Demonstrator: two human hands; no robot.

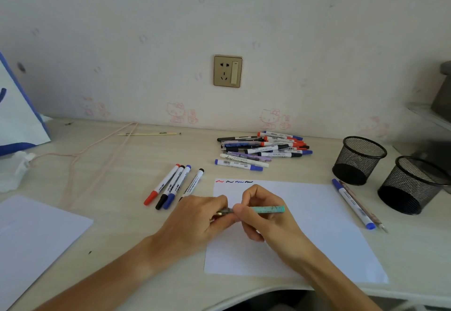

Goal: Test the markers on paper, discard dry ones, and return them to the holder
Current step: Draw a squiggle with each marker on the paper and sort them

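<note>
Both my hands hold a teal marker (268,210) level above the white test paper (324,225). My right hand (263,218) grips its barrel; my left hand (197,218) pinches its left end, where the cap sits. Several short scribbles, red, black and blue (233,181), run along the paper's top edge. Several capped markers (170,186) lie side by side left of the paper. A pile of markers (263,151) lies behind it. Two black mesh holders (358,159) (412,184) stand at the right.
A blue marker and a thin pen (353,203) lie between the paper and the holders. Another white sheet (31,237) lies at the left front. A pink cord (97,159), a pencil (148,134), a white-and-blue bag (17,115) and crumpled tissue (17,171) sit at the left back.
</note>
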